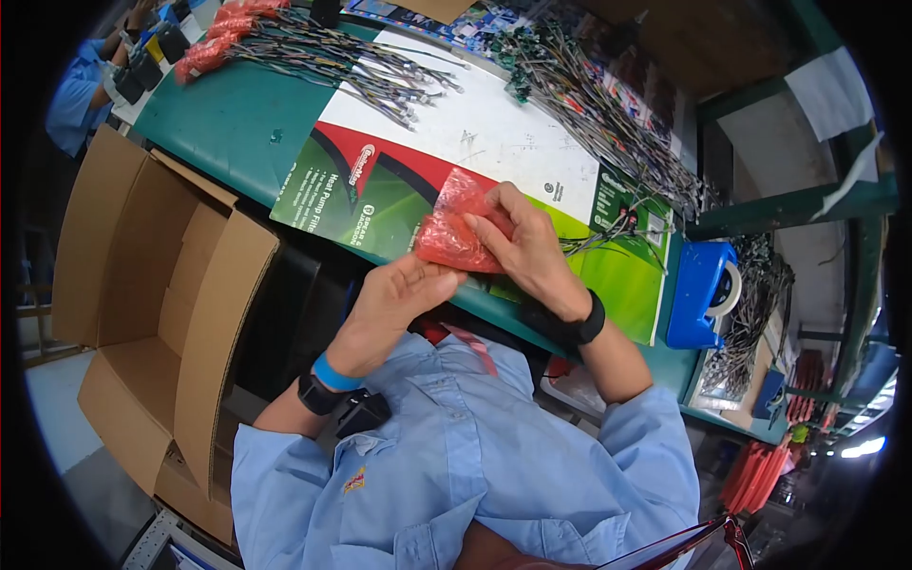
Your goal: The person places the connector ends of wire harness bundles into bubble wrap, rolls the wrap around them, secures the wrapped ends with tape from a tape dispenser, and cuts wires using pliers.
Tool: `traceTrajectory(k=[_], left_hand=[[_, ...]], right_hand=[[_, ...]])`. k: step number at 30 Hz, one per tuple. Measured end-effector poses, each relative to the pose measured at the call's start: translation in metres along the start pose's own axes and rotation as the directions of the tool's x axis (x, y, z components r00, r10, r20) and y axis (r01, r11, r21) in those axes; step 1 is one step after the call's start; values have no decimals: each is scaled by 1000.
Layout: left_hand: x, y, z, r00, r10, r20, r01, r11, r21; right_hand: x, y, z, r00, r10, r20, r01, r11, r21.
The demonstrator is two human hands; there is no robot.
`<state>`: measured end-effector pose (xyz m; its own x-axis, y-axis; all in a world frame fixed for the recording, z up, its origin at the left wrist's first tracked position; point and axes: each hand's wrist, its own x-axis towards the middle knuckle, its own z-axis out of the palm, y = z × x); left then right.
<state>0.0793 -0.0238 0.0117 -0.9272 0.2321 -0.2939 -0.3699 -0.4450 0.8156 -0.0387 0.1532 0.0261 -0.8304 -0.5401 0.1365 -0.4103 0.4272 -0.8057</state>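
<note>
A piece of red bubble wrap (451, 239) is held over the front edge of the bench, in the middle of the view. My left hand (404, 296) pinches its lower left edge between thumb and fingers. Curled over its right side, my right hand (528, 249) grips the wrap with the thumb on top. Thin dark cables (603, 237) stick out to the right of my right hand; whether they run into the wrap is hidden. Beneath lies a flattened printed cardboard sheet (323, 195), red, green and white.
Wire harnesses with red-wrapped ends (204, 59) lie at the back left, and a large cable bundle (608, 114) at the back right. A blue tape dispenser (698, 294) stands right. An open cardboard box (223, 332) is at left. Another person (81, 100) is far left.
</note>
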Motion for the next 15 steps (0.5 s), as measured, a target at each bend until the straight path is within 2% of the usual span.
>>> traceTrajectory(k=[2, 4, 6, 8, 12, 13, 14, 15], left_hand=[[12, -2, 13, 980, 159, -117, -173, 978, -117], [26, -10, 17, 968, 219, -119, -231, 968, -101], [35, -9, 23, 954, 277, -118, -288, 954, -82], [46, -2, 30, 966, 250, -66, -257, 906, -337], [64, 2, 46, 965, 262, -12, -242, 873, -424], [71, 1, 47, 953, 302, 3, -270, 857, -439], [78, -2, 46, 940, 340, 18, -295, 840, -456], [83, -5, 46, 941, 336, 32, -287, 847, -448]], right_hand=[[-12, -9, 0, 983, -113, -147, 112, 994, -12], [-22, -24, -4, 946, -181, -268, 162, 983, -92], [-29, -11, -5, 932, -189, -309, 169, 981, -90], [-31, -4, -6, 919, 46, -393, 51, 971, 233], [-32, -16, -18, 882, 56, -468, 84, 958, 273], [-32, -14, -21, 903, 163, -397, 70, 857, 510], [-33, -12, -23, 921, 244, -302, 48, 700, 713], [-33, -5, -24, 916, 247, -316, 58, 698, 714]])
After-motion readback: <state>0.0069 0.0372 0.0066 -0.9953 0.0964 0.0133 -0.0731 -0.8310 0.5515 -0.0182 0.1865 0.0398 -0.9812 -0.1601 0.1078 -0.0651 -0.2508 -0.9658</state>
